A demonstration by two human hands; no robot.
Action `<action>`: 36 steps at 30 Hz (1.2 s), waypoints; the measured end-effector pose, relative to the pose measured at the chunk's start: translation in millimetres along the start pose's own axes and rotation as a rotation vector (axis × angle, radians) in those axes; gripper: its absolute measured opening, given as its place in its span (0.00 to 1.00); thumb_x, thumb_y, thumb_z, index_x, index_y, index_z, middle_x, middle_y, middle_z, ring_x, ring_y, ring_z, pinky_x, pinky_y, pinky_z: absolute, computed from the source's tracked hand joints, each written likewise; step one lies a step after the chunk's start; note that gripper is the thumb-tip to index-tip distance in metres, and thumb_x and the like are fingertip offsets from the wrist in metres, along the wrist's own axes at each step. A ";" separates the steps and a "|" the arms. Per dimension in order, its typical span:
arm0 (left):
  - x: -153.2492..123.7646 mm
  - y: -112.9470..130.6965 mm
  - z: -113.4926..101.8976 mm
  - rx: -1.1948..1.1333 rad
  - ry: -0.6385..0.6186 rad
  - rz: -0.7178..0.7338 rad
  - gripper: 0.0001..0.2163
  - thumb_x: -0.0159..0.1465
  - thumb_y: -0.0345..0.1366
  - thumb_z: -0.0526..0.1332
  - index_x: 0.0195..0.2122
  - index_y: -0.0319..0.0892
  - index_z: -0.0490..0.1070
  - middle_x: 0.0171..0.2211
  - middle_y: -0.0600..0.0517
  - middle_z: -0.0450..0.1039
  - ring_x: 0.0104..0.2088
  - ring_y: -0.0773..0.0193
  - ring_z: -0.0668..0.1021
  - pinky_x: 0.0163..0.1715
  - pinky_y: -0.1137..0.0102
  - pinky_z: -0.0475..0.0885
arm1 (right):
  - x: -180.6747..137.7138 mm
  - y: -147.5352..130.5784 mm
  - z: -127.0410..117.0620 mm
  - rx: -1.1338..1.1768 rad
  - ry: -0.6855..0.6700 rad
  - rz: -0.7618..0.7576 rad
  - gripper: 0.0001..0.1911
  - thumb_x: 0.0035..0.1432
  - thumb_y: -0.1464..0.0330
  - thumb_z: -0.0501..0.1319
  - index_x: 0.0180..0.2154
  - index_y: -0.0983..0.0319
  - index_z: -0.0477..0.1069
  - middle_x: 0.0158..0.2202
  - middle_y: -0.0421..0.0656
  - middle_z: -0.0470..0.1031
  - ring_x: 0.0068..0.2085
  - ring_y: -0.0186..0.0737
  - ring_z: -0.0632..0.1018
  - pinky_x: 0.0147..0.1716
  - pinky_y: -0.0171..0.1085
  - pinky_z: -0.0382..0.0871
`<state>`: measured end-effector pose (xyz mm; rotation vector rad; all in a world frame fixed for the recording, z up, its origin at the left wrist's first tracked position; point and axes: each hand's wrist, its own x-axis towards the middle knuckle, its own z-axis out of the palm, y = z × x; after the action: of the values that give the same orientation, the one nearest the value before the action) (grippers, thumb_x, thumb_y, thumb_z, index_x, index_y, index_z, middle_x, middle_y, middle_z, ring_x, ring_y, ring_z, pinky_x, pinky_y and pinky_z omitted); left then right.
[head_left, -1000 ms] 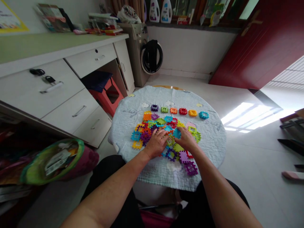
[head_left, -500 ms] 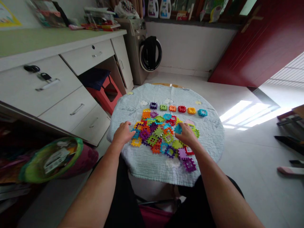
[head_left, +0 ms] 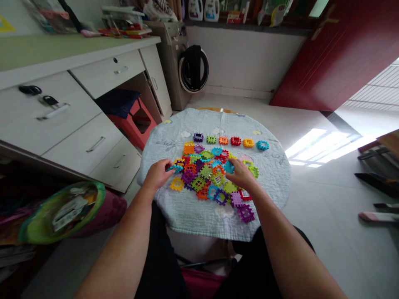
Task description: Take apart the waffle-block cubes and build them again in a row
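Observation:
My left hand pinches a blue toothed building tile at the left side of a pile. In my right hand is another blue building tile, gripped between thumb and fingers over the pile's right side. Between the hands spreads the heap of plastic tiles in green, orange, purple, red and yellow, many with window-like openings. Behind it, several joined pieces stand in a row: a dark purple one, a green one, an orange one, a red one, a yellow one and a blue one.
A pale blue cloth covers the round table. White drawers and a red stool are to the left, with a filled bin below. A washing machine stands behind, a red door at right.
My left hand has closed on a blue tile and lifted it from the pile's left edge. My right hand still holds its blue tile. The view has shifted slightly.

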<state>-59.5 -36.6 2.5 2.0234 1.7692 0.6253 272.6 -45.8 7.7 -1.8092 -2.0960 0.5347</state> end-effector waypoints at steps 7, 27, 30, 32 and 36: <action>2.3 52.2 42.8 -0.161 0.155 0.315 0.10 0.51 0.22 0.53 0.30 0.43 0.67 0.39 0.50 0.70 0.44 0.61 0.73 0.47 0.66 0.68 | -1.0 -4.1 10.5 0.084 -0.001 -0.114 0.28 0.48 0.70 0.61 0.53 0.65 0.66 0.48 0.52 0.71 0.48 0.46 0.73 0.49 0.43 0.65; 2.4 77.4 68.2 -0.169 0.144 0.434 0.12 0.55 0.22 0.54 0.33 0.43 0.72 0.42 0.49 0.71 0.46 0.60 0.71 0.50 0.62 0.68 | -7.5 -27.3 12.1 0.420 -0.041 -0.262 0.28 0.47 0.72 0.61 0.53 0.60 0.65 0.47 0.47 0.73 0.45 0.41 0.75 0.45 0.42 0.71; -1.8 83.7 71.1 -0.219 0.119 0.462 0.07 0.60 0.27 0.55 0.34 0.43 0.71 0.42 0.49 0.72 0.46 0.60 0.72 0.49 0.63 0.68 | -9.8 -33.8 10.4 0.502 -0.116 -0.273 0.28 0.47 0.73 0.61 0.53 0.60 0.64 0.48 0.45 0.73 0.43 0.38 0.76 0.44 0.40 0.72; -3.5 86.5 73.6 -0.284 0.105 0.452 0.05 0.60 0.28 0.56 0.34 0.43 0.70 0.42 0.49 0.72 0.46 0.60 0.72 0.49 0.63 0.68 | -10.4 -35.1 10.4 0.515 -0.151 -0.282 0.27 0.48 0.73 0.60 0.52 0.60 0.64 0.48 0.45 0.73 0.43 0.37 0.76 0.45 0.40 0.72; -4.6 90.9 77.5 -0.476 0.110 0.332 0.06 0.57 0.27 0.57 0.34 0.43 0.68 0.39 0.50 0.71 0.43 0.62 0.74 0.45 0.67 0.70 | -10.3 -35.0 12.4 0.513 -0.170 -0.295 0.26 0.48 0.73 0.60 0.52 0.60 0.65 0.47 0.44 0.74 0.43 0.37 0.77 0.45 0.40 0.72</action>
<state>58.1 -53.0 -11.8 1.9713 1.1869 1.1546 237.8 -61.3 13.5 -1.1835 -2.0324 1.0559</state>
